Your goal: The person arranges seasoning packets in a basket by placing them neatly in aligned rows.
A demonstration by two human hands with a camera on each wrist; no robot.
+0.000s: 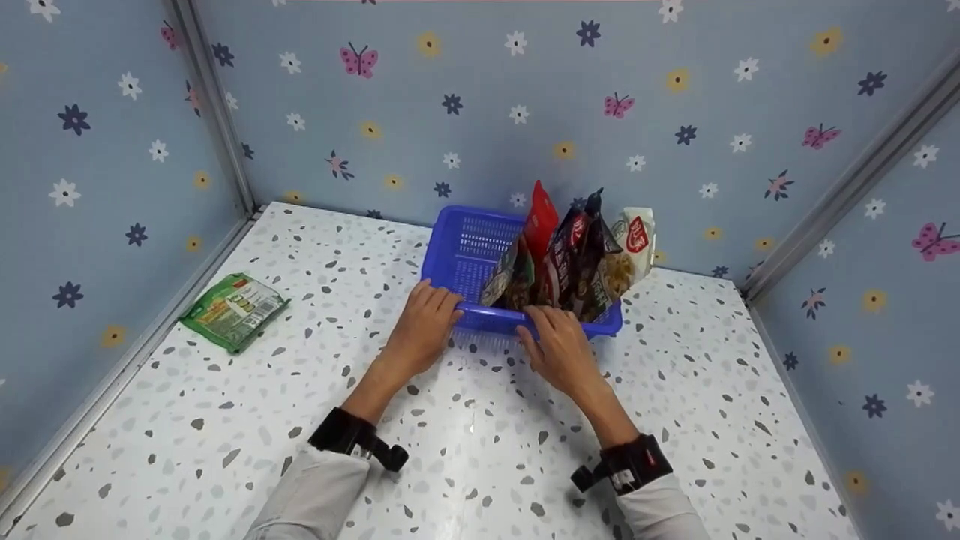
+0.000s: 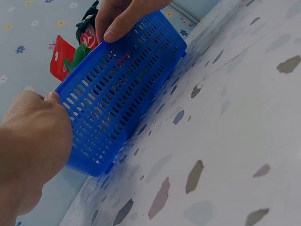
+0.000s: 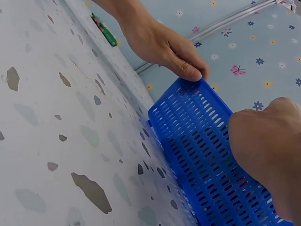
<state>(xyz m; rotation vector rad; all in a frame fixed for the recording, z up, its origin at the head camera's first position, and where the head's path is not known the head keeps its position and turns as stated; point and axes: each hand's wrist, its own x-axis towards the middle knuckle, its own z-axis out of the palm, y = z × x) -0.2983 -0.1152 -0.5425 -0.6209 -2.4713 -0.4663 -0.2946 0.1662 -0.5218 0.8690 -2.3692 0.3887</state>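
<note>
A blue plastic basket (image 1: 491, 321) with slotted walls stands on the speckled table near the back wall. My left hand (image 1: 421, 322) grips its front rim at the left corner, fingers over the edge and thumb outside. Further right along the same rim, my right hand (image 1: 559, 346) holds on in the same way. Several food pouches stand upright in the basket's right part: a red pouch (image 1: 540, 221), a dark pouch (image 1: 574, 251) and a white pouch (image 1: 634, 244) among them. The basket's left part shows its bare slotted floor. In the left wrist view, the left hand (image 2: 35, 127) covers the rim's near corner.
A green food packet (image 1: 235, 311) lies flat on the table at the left, apart from the basket. Flowered blue panels (image 1: 480, 105) enclose the back and both sides, with metal posts (image 1: 214, 105) at the corners. Each wrist wears a black strap (image 1: 637, 463) with a camera.
</note>
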